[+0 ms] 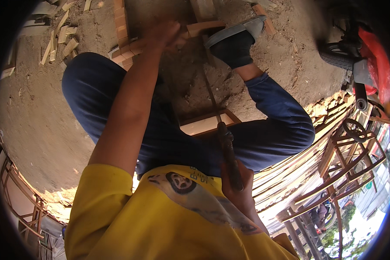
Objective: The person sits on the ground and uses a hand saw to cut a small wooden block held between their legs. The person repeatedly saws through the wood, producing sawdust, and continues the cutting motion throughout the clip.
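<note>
My right hand [243,184] is wrapped round the dark handle of a long tool [229,160] with a thin metal shaft. The shaft runs away from my body, between my legs. Its far end is lost in shadow and blur, so its exact kind does not show. My left hand [164,35] reaches forward, smeared by motion, beside a reddish-brown wooden piece [203,28]. Whether its fingers touch that wood cannot be made out. My foot in a grey sandal [238,34] rests at the right end of the piece.
Joined wooden strips [122,30] lie left of my left hand. A wooden frame [210,122] is under my legs. Offcuts [67,39] are scattered at far left. A motorbike with red parts [377,65] stands right, above stacked slats [286,173] and a chair-like wooden frame [342,164].
</note>
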Tool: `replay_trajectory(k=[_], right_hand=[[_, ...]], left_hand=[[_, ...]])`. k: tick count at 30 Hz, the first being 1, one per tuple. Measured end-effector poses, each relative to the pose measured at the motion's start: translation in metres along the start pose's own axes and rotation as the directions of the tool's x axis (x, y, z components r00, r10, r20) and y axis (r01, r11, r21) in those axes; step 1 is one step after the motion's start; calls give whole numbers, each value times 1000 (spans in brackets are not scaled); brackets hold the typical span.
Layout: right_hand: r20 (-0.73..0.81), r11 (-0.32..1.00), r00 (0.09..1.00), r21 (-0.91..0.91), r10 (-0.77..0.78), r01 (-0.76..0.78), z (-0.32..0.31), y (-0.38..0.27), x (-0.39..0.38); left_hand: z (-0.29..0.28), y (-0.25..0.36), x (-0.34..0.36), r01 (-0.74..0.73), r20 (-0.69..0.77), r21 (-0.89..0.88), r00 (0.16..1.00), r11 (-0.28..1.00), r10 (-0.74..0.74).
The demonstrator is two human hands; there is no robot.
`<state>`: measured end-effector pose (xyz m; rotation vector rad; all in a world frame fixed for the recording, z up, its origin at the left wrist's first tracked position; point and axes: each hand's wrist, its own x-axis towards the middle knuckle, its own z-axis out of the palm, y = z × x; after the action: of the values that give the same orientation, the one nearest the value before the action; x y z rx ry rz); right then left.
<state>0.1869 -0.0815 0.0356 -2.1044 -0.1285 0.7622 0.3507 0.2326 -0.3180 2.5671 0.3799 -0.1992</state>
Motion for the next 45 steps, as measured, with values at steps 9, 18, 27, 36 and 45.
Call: replay_trajectory(k=[9, 18, 27, 36, 45], right_hand=[[-2, 985, 999, -169, -34, 33, 0, -7, 0], [-19, 983, 1000, -183, 19, -23, 1, -19, -10], [3, 996, 1000, -79, 28, -28, 7, -13, 21], [-58, 981, 995, -181, -82, 70, 12, 20, 52], [-23, 996, 999, -90, -26, 24, 3, 4, 30]], left_hand=[[-44, 40, -13, -98, -19, 87, 995, 991, 100], [-60, 60, -38, -55, 93, 162, 995, 985, 40], [-42, 44, -24, -122, 78, 113, 991, 986, 113], [-34, 52, -29, -205, -64, 128, 975, 970, 214], [-21, 35, -26, -181, -37, 170, 981, 969, 190]])
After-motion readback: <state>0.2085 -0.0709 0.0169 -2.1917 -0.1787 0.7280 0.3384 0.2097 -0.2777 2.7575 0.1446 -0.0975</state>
